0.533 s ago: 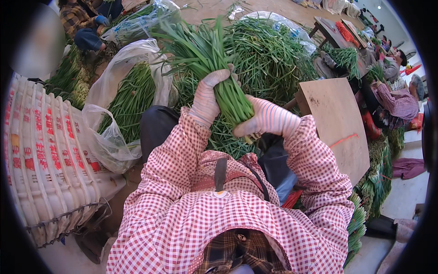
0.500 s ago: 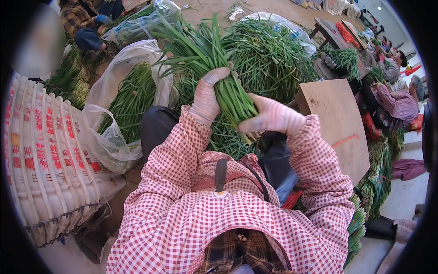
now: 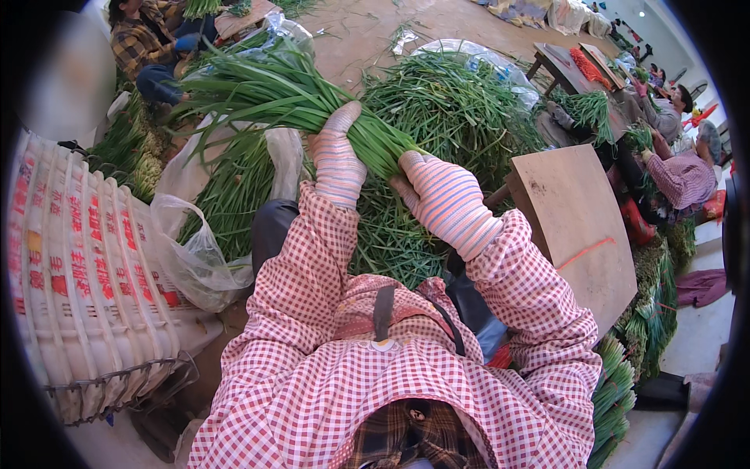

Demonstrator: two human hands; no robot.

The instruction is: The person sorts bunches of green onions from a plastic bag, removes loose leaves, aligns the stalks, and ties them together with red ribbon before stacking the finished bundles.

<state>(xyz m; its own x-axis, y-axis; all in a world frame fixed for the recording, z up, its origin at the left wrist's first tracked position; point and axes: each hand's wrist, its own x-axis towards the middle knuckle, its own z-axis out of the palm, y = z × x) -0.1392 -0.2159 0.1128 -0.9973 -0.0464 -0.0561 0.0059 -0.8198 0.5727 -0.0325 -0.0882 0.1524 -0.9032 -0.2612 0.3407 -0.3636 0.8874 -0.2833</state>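
A bunch of chives (image 3: 273, 94) was held above the person's lap, leaves fanning left. The gloved left hand (image 3: 337, 160) gripped its middle, fingers wrapped round; the right hand (image 3: 445, 199) clasped its stem end. A green heap (image 3: 461, 109) lay behind, a board (image 3: 578, 227) to the right.

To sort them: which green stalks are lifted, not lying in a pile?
The bunch gripped by both hands, left hand and right hand; the big pile lies below.
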